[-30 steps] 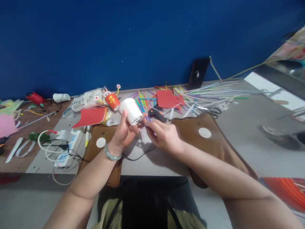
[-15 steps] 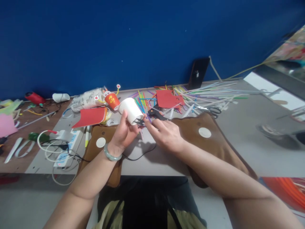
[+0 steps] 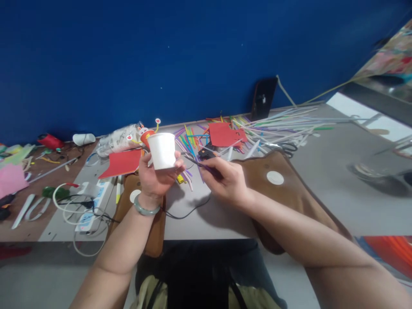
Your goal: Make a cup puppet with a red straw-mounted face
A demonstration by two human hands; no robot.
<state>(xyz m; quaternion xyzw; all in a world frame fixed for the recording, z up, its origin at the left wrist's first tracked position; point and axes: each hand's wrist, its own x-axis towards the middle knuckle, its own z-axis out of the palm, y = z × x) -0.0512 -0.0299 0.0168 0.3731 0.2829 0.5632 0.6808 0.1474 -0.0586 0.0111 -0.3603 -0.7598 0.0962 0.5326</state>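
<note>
My left hand is wrapped round a white paper cup, held upright above the table with its rim at the top. In my right hand is a pair of dark tweezers, its tips pointing left, apart from the cup. Behind the white cup, partly covered by it, stands a red decorated cup with small heart-tipped arms. A dark glue gun lies just beyond my right hand.
Loose coloured sticks, red paper sheets and scissors lie at the back. A phone leans on the blue wall. Brown mats lie beneath my forearms. A power strip with tangled cables stands at the left.
The white cup has moved left and turned from tilted to upright. The tweezers, earlier at the cup's lower end, have come away from it to the right.
</note>
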